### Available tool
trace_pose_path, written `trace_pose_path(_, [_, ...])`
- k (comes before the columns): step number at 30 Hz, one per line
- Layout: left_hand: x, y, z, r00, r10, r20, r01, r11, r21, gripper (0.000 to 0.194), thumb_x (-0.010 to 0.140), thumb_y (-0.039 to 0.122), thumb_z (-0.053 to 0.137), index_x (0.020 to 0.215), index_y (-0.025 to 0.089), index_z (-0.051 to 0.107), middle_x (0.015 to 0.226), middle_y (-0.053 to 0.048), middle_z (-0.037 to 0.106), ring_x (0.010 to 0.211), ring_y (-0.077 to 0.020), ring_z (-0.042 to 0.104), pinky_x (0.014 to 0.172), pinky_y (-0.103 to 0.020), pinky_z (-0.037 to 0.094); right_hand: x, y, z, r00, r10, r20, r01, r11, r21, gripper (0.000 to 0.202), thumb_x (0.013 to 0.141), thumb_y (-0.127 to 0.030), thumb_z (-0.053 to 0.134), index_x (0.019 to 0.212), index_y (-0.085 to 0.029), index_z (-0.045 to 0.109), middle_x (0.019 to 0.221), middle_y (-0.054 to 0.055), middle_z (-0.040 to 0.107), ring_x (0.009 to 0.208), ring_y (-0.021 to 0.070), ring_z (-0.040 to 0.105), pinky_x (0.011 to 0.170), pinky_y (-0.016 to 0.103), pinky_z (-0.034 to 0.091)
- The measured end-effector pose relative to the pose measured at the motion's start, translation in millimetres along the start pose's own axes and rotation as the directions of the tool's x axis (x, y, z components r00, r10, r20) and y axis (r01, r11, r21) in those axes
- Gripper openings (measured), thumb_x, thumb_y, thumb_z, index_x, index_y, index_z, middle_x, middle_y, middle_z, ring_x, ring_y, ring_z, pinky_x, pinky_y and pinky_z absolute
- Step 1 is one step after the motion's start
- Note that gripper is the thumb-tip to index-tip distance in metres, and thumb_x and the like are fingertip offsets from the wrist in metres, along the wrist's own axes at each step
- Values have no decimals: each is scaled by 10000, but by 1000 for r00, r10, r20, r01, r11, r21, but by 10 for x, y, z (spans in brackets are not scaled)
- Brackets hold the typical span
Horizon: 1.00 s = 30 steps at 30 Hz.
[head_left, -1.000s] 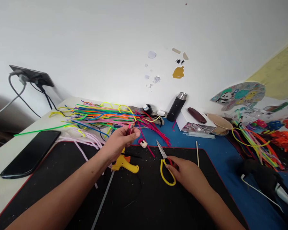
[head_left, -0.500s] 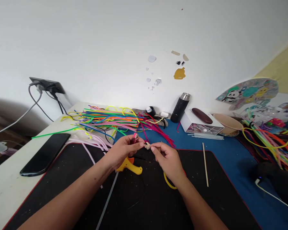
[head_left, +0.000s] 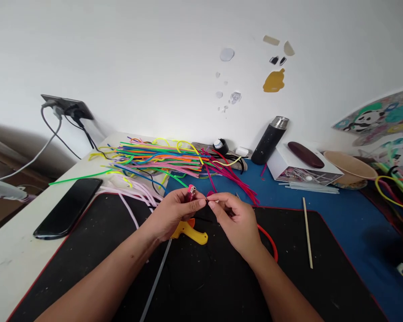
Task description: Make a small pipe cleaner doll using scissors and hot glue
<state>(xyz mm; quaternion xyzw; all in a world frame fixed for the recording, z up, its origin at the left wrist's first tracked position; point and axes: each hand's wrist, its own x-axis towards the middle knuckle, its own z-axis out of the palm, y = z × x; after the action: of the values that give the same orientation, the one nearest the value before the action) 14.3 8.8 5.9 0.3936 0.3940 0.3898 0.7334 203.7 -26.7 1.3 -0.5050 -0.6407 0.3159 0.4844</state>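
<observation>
My left hand [head_left: 173, 213] is closed around a pink lighter [head_left: 191, 192], its metal top showing above the fingers. The left thumb and forefinger also pinch toward my right hand [head_left: 237, 222]. The right fingertips are pressed together and meet the left ones over a tiny dark, thin piece [head_left: 207, 201], too small to name. Under the left hand a yellow glue gun [head_left: 195, 234] lies on the black mat [head_left: 215, 290], partly hidden by that hand. A red-orange curved strip [head_left: 271, 240] shows beside my right wrist.
Behind the hands lies a heap of coloured pipe cleaners [head_left: 161, 156]. A phone [head_left: 68, 208] rests at left. A wooden stick [head_left: 307, 232] lies on the mat at right. Farther back are a black flask [head_left: 270, 141], a white box [head_left: 305, 165] and a round tub [head_left: 351, 167].
The camera view has shifted, so the back-wall items sit farther right and higher. The pale scrap between my fingertips no longer shows; a dark thin piece does. The lighter stays in my left hand.
</observation>
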Motion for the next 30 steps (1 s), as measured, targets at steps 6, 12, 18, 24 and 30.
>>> trace_pose_path(6, [-26,12,76,999,-47,-12,47,998,36,511,562,471,1051,767,144,716,627,66,521,511,-38,368,479,-197,297,-42,42,-33,998,-68,1,68,997,-47,111,1000,-260,692,980,-222,794,638,-55,578,550,120,513,559,244,439])
trace_pose_path(12, [-18,-29,70,997,-74,-39,75,996,42,514,548,455,1062,777,144,722,639,55,558,524,-42,427,486,-187,340,-89,76,-22,996,-90,25,92,992,-90,106,1025,-239,664,997,-223,764,647,-62,570,559,122,540,588,247,466])
trace_pose_path(18, [-20,-15,86,996,-72,-54,75,996,56,520,537,480,1064,770,141,747,609,62,527,519,-38,378,469,-190,305,-111,40,-25,995,-97,4,96,988,-122,104,1019,-233,651,969,-223,742,618,-71,550,525,114,530,563,236,462])
trace_pose_path(24, [-24,-43,78,995,-81,-54,83,996,40,498,575,489,1046,802,137,777,611,58,531,511,-34,362,466,-193,270,-119,42,-30,995,-98,-10,96,988,-121,93,1020,-248,653,975,-228,732,624,-71,546,529,116,530,557,234,467])
trace_pose_path(30, [-44,-73,55,997,-64,-34,65,997,32,452,634,473,1023,832,145,782,593,68,512,503,-36,359,499,-203,304,-139,50,-35,995,-94,-24,91,991,-100,88,1026,-247,663,1001,-232,746,634,-67,561,535,115,533,559,240,479])
